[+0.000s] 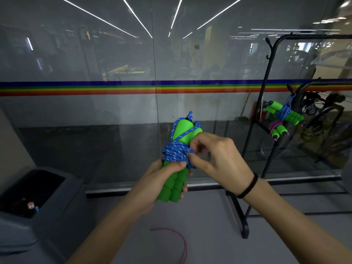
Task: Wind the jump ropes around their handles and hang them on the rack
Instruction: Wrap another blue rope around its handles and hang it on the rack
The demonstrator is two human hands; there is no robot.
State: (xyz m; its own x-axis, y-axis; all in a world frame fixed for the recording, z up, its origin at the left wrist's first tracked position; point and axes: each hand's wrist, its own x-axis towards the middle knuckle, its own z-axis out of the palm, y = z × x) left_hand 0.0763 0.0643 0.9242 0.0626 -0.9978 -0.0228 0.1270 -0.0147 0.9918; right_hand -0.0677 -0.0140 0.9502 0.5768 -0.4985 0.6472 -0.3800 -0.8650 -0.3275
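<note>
Gripping the green handles (174, 187) in your left hand (158, 180), your right hand (219, 159) pinches the blue rope (176, 152) wound round them, chest-high, left of the rack (266, 88).

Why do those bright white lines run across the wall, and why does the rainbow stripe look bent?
In the head view, the white lines look like ceiling lights mirrored in the glass wall; the rainbow stripe bows because the wide-angle lens curves straight edges; the hung ropes on the rack look soft.
</note>
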